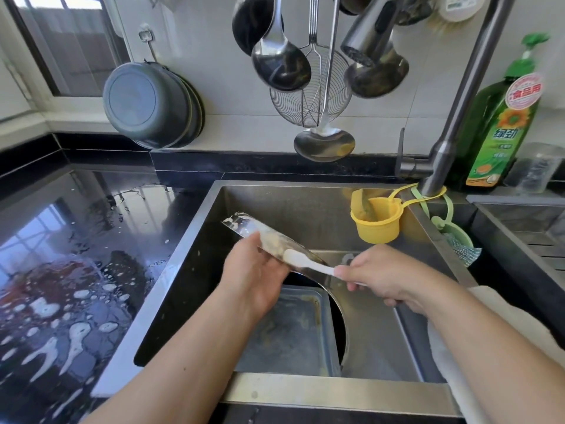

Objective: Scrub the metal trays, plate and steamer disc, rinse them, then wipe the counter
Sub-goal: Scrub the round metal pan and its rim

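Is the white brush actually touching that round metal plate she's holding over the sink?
Touching. The head view shows the brush head pressed flat against the soapy plate, with no gap.

Bright daylight from the window (61,41) at upper left glares off the wet black counter (76,255). Wide-angle bending curves frame edges; overall detail is slightly soft.

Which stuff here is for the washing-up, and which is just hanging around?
For the job:
- round shiny metal plate, gripped by left hand
- white-handled brush, gripped by right hand
- rectangular metal tray in the steel sink
- wet black counter

Just around:
- hanging steel ladles
- wire skimmer
- yellow plastic cup
- green dish-soap bottle
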